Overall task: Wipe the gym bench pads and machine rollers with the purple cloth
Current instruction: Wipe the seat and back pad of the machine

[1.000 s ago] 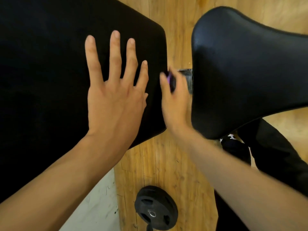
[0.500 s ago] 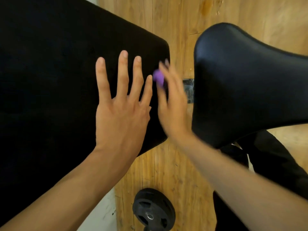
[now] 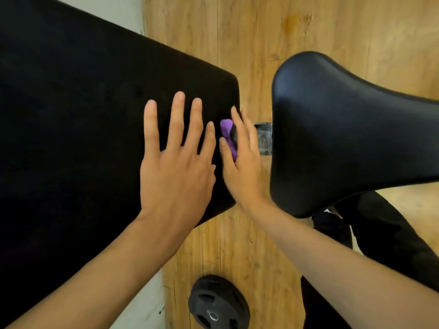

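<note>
Large pad [image 3: 71, 119]: a broad black slab with a matte, faintly grained cover and a rounded right corner. It fills the left half of the view, and its right edge is the surface being worked on.

Pale strip [image 3: 129, 13]: smooth grey-white flooring that shows above and below the large pad.

Left hand [image 3: 175, 179]: lies flat, palm down on the large pad, with straight fingers fanned apart. It grips nothing.

Weight plate [image 3: 218, 302]: a round black disc with grip cut-outs and a shiny metal hub. It lies flat on the floor at the bottom edge.

Purple cloth [image 3: 226, 129]: soft fabric bunched into a narrow, creased roll. It is pressed against the large pad near the right edge, just beside the left little finger.

Right hand [image 3: 244, 169]: thumb and curled fingers pinch the purple cloth. It is close beside the left hand, not touching it.

Wooden floor [image 3: 249, 43]: warm yellow planks with visible grain, knots and seams.

Metal bracket [image 3: 263, 138]: a dull grey, scuffed rectangular bar in the gap between the two pads.

Seat pad [image 3: 356, 143]: glossy black vinyl, smooth and bulging, with a rounded left end, a narrowed waist and a piped seam along the edge.

Trouser leg [image 3: 392, 248]: dark matte cloth under the seat pad at lower right.
</note>
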`<action>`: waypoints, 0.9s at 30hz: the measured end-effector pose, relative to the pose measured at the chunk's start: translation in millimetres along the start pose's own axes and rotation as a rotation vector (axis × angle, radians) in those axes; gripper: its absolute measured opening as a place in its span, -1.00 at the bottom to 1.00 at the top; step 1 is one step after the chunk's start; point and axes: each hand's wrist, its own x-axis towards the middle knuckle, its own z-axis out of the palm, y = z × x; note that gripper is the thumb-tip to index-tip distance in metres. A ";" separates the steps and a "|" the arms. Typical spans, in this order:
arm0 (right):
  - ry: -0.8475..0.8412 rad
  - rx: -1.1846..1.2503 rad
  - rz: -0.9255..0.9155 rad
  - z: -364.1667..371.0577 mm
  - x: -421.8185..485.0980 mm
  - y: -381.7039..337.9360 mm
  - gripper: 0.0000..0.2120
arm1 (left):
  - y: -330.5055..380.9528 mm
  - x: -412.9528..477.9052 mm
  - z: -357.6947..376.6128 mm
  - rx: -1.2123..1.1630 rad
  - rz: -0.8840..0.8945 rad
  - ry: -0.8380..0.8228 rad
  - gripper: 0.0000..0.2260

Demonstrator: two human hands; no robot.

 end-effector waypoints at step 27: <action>-0.053 0.024 0.271 -3.3 -13.3 -90.6 -0.50 | -225.2 -192.3 -90.0 -0.119 -0.220 0.303 -0.35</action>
